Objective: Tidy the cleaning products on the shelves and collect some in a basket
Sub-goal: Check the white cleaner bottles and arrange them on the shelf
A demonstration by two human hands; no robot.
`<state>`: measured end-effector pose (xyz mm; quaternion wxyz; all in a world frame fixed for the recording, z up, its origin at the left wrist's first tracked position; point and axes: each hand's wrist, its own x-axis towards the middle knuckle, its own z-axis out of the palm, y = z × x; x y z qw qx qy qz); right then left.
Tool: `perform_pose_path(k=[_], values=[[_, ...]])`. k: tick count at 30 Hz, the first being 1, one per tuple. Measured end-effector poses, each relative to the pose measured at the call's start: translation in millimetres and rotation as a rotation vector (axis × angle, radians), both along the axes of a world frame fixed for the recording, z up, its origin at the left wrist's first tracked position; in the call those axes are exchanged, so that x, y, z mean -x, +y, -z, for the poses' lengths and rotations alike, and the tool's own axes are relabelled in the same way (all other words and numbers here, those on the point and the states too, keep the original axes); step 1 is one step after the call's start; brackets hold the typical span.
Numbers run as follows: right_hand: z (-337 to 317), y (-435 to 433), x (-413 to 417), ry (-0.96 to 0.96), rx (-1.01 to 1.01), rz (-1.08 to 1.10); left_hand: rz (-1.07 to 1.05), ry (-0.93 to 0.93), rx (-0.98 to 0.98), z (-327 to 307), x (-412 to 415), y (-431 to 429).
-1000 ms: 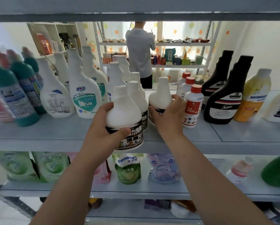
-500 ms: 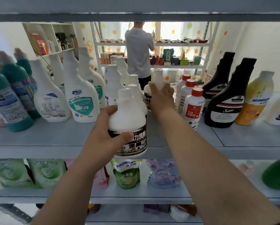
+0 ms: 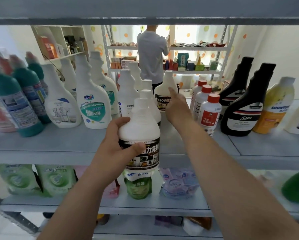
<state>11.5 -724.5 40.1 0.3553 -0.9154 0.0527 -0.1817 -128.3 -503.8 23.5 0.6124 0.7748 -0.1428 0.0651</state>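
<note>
1. Two hands at the shelf (image 3: pixel 58 144); left hand (image 3: pixel 114 148) has fingers (image 3: pixel 122 120) and thumb wrapped round a white black-label bottle (image 3: pixel 139 135), held at the shelf's front edge.
2. Right hand (image 3: pixel 177 108) further back; straight fingers touch another white bottle (image 3: pixel 163 89) standing beside red-capped bottles (image 3: pixel 210 111).

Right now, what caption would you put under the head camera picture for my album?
Left hand grips the front white bottle at the shelf edge; right hand touches a rear white bottle.

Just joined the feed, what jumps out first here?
The left hand grips a black-labelled white bottle at the front edge of the middle shelf. The right hand reaches deeper, its fingers touching a second white bottle. Two tall black bottles stand to the right.
</note>
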Motion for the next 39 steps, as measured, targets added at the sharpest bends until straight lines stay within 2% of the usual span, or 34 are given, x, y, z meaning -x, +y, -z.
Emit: perform_pose_path(k=[3,5,8,11,13,17,19,23,26,29,34,39], values=[[23.9,6.6,79.9,-0.282,-0.308,-0.155,-0.017,0.034,-0.004,5.4,12.8,0.1],[41.2,13.0,133.9,-0.261,-0.529,-0.323,-0.020,0.061,-0.009,10.7,22.1,-3.4],[58.9,24.7,184.4,-0.098,-0.741,-0.524,-0.003,0.083,-0.007,23.6,37.2,-13.9],[69.7,34.7,212.7,-0.117,-0.721,-0.472,0.026,0.101,-0.037,36.9,54.5,-24.1],[74.6,34.2,226.7,-0.131,-0.803,-0.421,0.082,0.136,-0.034,42.9,65.3,-26.9],[83.9,20.1,247.4,-0.089,-1.011,-0.325,0.243,0.214,0.163,66.9,85.8,-24.8],[88.9,14.9,255.2,-0.051,-1.107,-0.286,0.286,0.211,0.191,75.4,100.3,-26.7],[99.3,3.4,268.3,0.003,-1.176,-0.300,0.217,0.184,0.203,82.4,124.9,-38.4],[103.7,-10.2,276.4,0.068,-1.190,-0.307,0.111,0.148,0.083,89.1,138.2,-53.3],[112.4,-31.4,286.6,0.102,-1.159,-0.386,0.039,0.171,0.017,96.4,151.7,-76.3],[133.4,-68.6,313.0,0.116,-1.082,-0.510,-0.057,0.082,-0.007,108.7,172.8,-113.5],[141.8,-92.8,335.7,0.103,-0.941,-0.532,-0.187,0.044,-0.191,113.1,194.5,-149.1]])
